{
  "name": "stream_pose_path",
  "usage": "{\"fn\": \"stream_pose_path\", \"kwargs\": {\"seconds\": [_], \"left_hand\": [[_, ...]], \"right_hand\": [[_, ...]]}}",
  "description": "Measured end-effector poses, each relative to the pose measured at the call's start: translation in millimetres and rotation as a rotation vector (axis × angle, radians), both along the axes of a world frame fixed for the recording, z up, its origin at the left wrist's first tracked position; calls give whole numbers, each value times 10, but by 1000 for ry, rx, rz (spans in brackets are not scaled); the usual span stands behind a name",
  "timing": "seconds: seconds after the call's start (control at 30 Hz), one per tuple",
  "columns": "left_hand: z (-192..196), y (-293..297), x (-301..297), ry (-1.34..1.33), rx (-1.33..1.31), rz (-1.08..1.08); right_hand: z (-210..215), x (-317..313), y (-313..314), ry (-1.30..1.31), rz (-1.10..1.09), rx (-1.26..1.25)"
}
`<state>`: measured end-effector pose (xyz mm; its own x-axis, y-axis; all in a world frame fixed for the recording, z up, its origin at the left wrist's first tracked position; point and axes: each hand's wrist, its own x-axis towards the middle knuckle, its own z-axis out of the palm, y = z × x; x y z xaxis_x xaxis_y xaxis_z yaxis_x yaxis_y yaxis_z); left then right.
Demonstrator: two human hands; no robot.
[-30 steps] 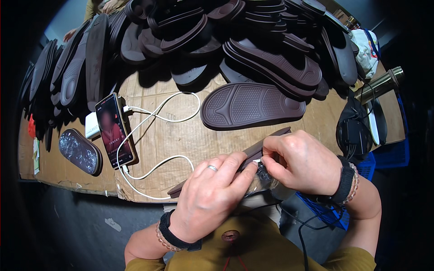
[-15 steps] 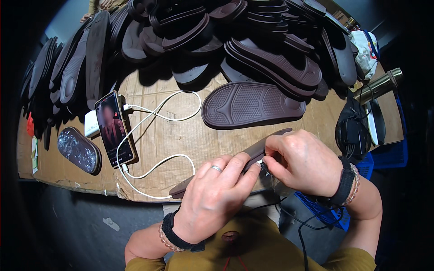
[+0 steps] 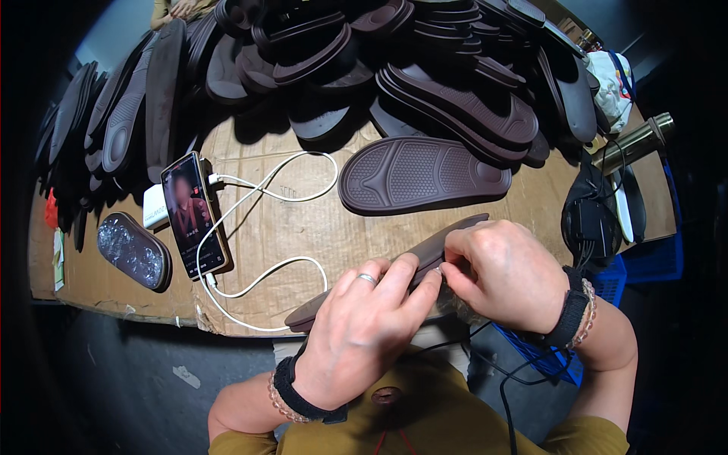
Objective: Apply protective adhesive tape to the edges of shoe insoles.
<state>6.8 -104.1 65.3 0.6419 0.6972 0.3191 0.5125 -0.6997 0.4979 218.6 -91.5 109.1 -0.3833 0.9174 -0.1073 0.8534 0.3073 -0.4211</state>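
A dark brown slipper sole (image 3: pixel 434 247) is tilted on its edge at the front of the table, slanting up to the right. My left hand (image 3: pixel 353 330), a ring on one finger, grips it from above with the thumb toward its near side. My right hand (image 3: pixel 517 282) is closed in a pinch at the sole's near edge, its fingertips almost touching my left thumb. Whatever is between those fingertips is too small and covered to make out. Beyond both hands a larger brown sole (image 3: pixel 421 178) lies with its patterned face up.
Many brown soles (image 3: pixel 447 106) are heaped along the back. At left are a phone (image 3: pixel 189 216) with a white cable (image 3: pixel 292 262), a white charger block (image 3: pixel 154 206) and a plastic-covered sole (image 3: pixel 133 250). A metal flask (image 3: pixel 637 144) and blue crates (image 3: pixel 542 353) are at right.
Both hands keep nearly the same place on the sole. A small white bit that showed by my left thumb is now almost hidden. Another person's hands at the far left have come together.
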Motion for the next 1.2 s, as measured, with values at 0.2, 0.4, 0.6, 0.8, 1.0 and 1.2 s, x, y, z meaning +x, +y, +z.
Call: {"fn": "stream_pose_path", "kwargs": {"seconds": [0.2,0.4,0.6,0.8,1.0,1.2], "left_hand": [[60,18,3,72,-27,-16],[64,24,17,89,0,24],[102,45,28,93,-8,26],[117,68,49,91,-13,59],[118,56,51,92,10,51],[97,38,55,78,30,53]], "right_hand": [[-62,52,-143,-49,34,138],[-205,165,-314,45,24,214],[-218,400,-451,176,-113,222],[-349,587,-575,235,-123,395],[-440,546,-720,336,-321,480],[-579,513,-778,334,-415,579]]}}
